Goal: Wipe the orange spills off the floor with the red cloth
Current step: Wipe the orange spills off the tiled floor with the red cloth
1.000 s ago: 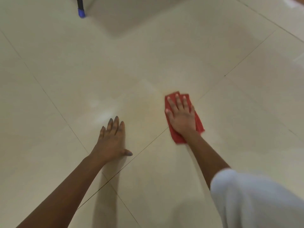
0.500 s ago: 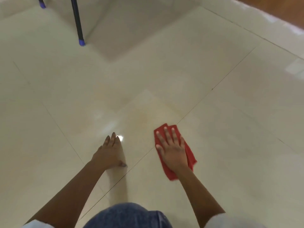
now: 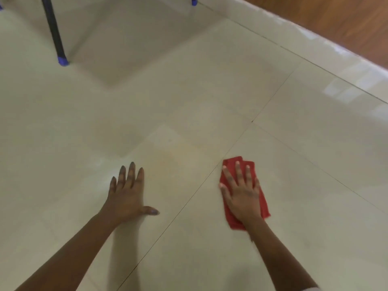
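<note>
R hand [image 3: 241,195] lies flat, fingers straight, pressing the red cloth [image 3: 264,203] on the floor [image 3: 189,91], just right of a tile line. L hand [image 3: 128,196] is flat on the floor w/ nothing in it. Best to push down hard and slide the cloth left over the faint yellowish patch [image 3: 180,162].

The glossy cream tiled floor [image 3: 189,91] is laid in large square tiles separated by thin dark grout lines [image 3: 270,97] that run diagonally across the view. A black round furniture leg [image 3: 52,32] stands at upper left, tilted, and ends in a blue plastic foot cap [image 3: 63,60] that touches the floor. A second blue foot cap [image 3: 194,2] shows at the top edge. A soft grey shadow [image 3: 126,49] lies between them. A brown wood-grain surface [image 3: 346,22] fills the upper right corner, bordered by a pale glossy band [image 3: 294,28]. Bright rectangular light reflections [image 3: 340,91] mark the tiles at right.
</note>
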A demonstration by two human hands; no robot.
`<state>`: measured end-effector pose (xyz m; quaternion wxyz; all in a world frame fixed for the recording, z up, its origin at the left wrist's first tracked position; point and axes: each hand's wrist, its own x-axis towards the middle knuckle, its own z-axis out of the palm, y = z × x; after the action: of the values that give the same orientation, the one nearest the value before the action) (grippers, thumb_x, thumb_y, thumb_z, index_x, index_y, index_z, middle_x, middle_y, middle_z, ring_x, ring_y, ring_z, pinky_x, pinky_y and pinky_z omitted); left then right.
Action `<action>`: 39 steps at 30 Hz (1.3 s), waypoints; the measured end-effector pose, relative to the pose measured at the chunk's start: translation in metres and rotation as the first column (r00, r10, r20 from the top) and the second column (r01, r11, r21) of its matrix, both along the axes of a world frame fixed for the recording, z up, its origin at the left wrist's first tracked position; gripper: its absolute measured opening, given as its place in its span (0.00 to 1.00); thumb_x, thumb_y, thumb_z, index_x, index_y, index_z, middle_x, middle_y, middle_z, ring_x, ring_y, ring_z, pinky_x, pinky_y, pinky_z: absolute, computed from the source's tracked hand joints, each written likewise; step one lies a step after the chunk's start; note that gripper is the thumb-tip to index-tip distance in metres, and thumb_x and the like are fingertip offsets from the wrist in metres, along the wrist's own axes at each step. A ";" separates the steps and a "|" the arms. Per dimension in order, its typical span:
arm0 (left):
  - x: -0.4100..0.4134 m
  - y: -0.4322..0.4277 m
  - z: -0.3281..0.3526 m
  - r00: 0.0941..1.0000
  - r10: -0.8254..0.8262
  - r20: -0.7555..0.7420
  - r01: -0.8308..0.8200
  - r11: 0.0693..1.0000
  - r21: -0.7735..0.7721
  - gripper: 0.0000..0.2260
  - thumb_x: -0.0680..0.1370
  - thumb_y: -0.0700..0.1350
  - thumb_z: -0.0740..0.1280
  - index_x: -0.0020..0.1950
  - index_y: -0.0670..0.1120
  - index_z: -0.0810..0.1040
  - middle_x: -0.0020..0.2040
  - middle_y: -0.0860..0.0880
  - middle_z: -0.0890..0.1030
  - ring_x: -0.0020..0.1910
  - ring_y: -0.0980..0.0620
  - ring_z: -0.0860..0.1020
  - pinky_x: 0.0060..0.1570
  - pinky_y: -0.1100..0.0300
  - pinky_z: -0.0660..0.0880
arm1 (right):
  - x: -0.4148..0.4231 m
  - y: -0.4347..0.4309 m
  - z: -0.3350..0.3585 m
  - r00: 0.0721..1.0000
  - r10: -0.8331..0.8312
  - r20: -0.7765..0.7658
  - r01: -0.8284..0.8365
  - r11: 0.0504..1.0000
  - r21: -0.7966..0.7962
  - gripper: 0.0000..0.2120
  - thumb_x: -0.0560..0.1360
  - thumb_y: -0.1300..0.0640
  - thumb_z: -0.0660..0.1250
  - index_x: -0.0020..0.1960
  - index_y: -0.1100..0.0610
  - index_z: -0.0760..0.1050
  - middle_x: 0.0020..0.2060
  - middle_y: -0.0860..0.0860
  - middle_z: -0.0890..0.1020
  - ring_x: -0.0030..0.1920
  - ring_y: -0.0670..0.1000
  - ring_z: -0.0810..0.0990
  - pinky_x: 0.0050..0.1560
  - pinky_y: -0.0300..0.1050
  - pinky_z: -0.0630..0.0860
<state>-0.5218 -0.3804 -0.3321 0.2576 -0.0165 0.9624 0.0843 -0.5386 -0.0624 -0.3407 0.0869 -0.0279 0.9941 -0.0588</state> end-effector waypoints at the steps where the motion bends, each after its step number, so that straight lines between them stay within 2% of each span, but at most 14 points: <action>1: -0.003 -0.001 -0.003 1.000 0.000 0.016 0.000 1.000 0.001 0.62 0.57 0.76 0.65 0.74 0.48 0.32 0.73 0.46 0.26 0.73 0.42 0.29 0.72 0.42 0.38 | -0.016 0.010 -0.001 0.999 -0.052 0.000 0.052 0.998 0.023 0.28 0.77 0.37 0.41 0.75 0.41 0.50 0.77 0.53 0.52 0.76 0.61 0.48 0.71 0.63 0.50; 4: -0.006 -0.004 -0.011 0.999 0.004 0.039 -0.004 1.000 -0.002 0.64 0.55 0.76 0.65 0.74 0.49 0.32 0.72 0.47 0.24 0.73 0.41 0.29 0.72 0.40 0.38 | -0.088 -0.003 0.001 0.980 -0.196 0.035 0.196 0.981 0.005 0.26 0.79 0.39 0.43 0.76 0.42 0.45 0.77 0.54 0.46 0.76 0.60 0.42 0.72 0.64 0.45; 6: -0.007 -0.001 -0.012 0.999 0.000 0.047 0.001 1.000 -0.012 0.64 0.55 0.76 0.66 0.74 0.48 0.32 0.73 0.45 0.26 0.73 0.41 0.29 0.72 0.40 0.39 | -0.119 -0.048 0.001 0.988 -0.147 0.056 0.148 0.989 -0.012 0.26 0.80 0.41 0.44 0.76 0.43 0.45 0.77 0.55 0.43 0.75 0.60 0.40 0.72 0.64 0.42; 9: -0.009 -0.004 -0.009 0.999 -0.012 0.050 0.013 1.000 -0.020 0.62 0.57 0.77 0.64 0.75 0.49 0.34 0.74 0.45 0.28 0.73 0.40 0.31 0.72 0.40 0.41 | -0.094 -0.132 -0.002 0.970 0.241 0.022 -0.240 0.970 -0.034 0.26 0.80 0.41 0.43 0.76 0.43 0.43 0.77 0.54 0.41 0.75 0.60 0.37 0.70 0.64 0.36; 12: -0.017 -0.025 -0.001 0.999 0.032 0.021 -0.031 0.998 -0.057 0.60 0.56 0.78 0.62 0.75 0.50 0.36 0.75 0.46 0.31 0.73 0.40 0.31 0.72 0.38 0.42 | -0.036 -0.150 -0.007 0.852 0.524 -0.023 -0.524 0.848 -0.087 0.24 0.78 0.41 0.44 0.74 0.39 0.52 0.77 0.52 0.53 0.76 0.59 0.47 0.70 0.63 0.41; 15: -0.025 -0.051 0.003 0.994 0.088 0.060 -0.081 0.991 -0.109 0.58 0.58 0.76 0.63 0.75 0.52 0.36 0.75 0.46 0.30 0.74 0.37 0.33 0.70 0.35 0.45 | -0.050 -0.108 -0.011 0.929 0.362 -0.079 -0.366 0.929 -0.057 0.23 0.78 0.41 0.46 0.72 0.38 0.60 0.75 0.50 0.58 0.75 0.57 0.53 0.71 0.61 0.51; 18: -0.026 -0.055 0.002 0.993 0.093 0.079 -0.087 0.993 -0.082 0.57 0.60 0.74 0.65 0.75 0.53 0.35 0.75 0.48 0.29 0.73 0.37 0.32 0.70 0.33 0.44 | -0.126 -0.089 -0.006 0.998 0.060 -0.016 -0.060 0.998 -0.024 0.23 0.80 0.43 0.47 0.74 0.39 0.53 0.77 0.49 0.49 0.76 0.56 0.45 0.72 0.60 0.47; 20: -0.026 -0.055 0.001 0.990 0.102 0.101 -0.096 0.993 -0.068 0.57 0.60 0.74 0.66 0.75 0.54 0.34 0.74 0.49 0.28 0.73 0.38 0.31 0.69 0.33 0.43 | -0.167 -0.116 0.002 1.000 -0.004 0.024 0.006 0.997 -0.074 0.23 0.80 0.43 0.47 0.75 0.39 0.50 0.77 0.50 0.46 0.76 0.57 0.43 0.72 0.62 0.44; 23: -0.028 -0.054 0.004 0.990 0.103 0.099 -0.099 0.994 -0.040 0.57 0.60 0.73 0.66 0.75 0.54 0.34 0.74 0.49 0.28 0.73 0.38 0.30 0.69 0.33 0.43 | -0.171 -0.197 0.000 0.976 0.212 0.039 -0.209 0.975 -0.076 0.24 0.80 0.44 0.46 0.75 0.41 0.49 0.77 0.51 0.45 0.76 0.58 0.40 0.72 0.63 0.41; 27: -0.020 -0.067 0.011 0.998 0.045 0.047 -0.042 0.997 -0.062 0.55 0.63 0.73 0.64 0.75 0.49 0.36 0.76 0.48 0.32 0.74 0.40 0.33 0.72 0.38 0.45 | -0.088 -0.233 -0.003 0.794 0.608 0.021 -0.599 0.788 -0.144 0.23 0.78 0.39 0.44 0.73 0.37 0.53 0.77 0.47 0.48 0.76 0.53 0.39 0.71 0.58 0.38; 29: -0.003 -0.100 0.011 0.995 0.097 0.022 -0.094 0.991 -0.092 0.57 0.61 0.76 0.61 0.75 0.50 0.34 0.76 0.49 0.32 0.74 0.41 0.33 0.73 0.41 0.43 | -0.067 -0.200 -0.007 0.777 0.629 -0.031 -0.623 0.761 -0.180 0.24 0.76 0.38 0.44 0.71 0.35 0.59 0.76 0.44 0.53 0.76 0.50 0.44 0.72 0.54 0.43; 31: 0.012 -0.132 0.008 0.986 0.164 0.009 -0.163 0.984 -0.070 0.57 0.57 0.79 0.56 0.72 0.54 0.28 0.74 0.53 0.29 0.74 0.42 0.33 0.73 0.40 0.42 | -0.083 -0.169 -0.008 0.855 0.515 -0.057 -0.518 0.851 -0.085 0.23 0.77 0.39 0.45 0.71 0.35 0.59 0.76 0.45 0.55 0.76 0.52 0.48 0.72 0.55 0.49; 35: 0.017 -0.149 0.003 0.982 0.186 0.018 -0.186 0.983 0.010 0.55 0.59 0.78 0.59 0.71 0.57 0.29 0.68 0.57 0.24 0.74 0.43 0.30 0.72 0.38 0.40 | -0.162 -0.215 0.000 0.962 0.270 0.050 -0.265 0.961 -0.082 0.22 0.80 0.42 0.47 0.73 0.35 0.49 0.77 0.45 0.45 0.76 0.53 0.40 0.72 0.57 0.42; 39: 0.016 -0.146 0.007 0.981 0.191 -0.017 -0.190 0.980 0.051 0.53 0.63 0.74 0.62 0.74 0.56 0.35 0.71 0.56 0.27 0.74 0.45 0.32 0.72 0.39 0.41 | -0.140 -0.310 0.002 0.853 0.519 0.058 -0.509 0.851 -0.131 0.23 0.80 0.42 0.47 0.74 0.38 0.51 0.77 0.47 0.44 0.76 0.54 0.39 0.72 0.60 0.39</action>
<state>-0.5061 -0.5267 -0.3249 0.2382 -0.1014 0.9568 0.1323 -0.6788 -0.3728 -0.3388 0.1431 -0.2948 0.9405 -0.0899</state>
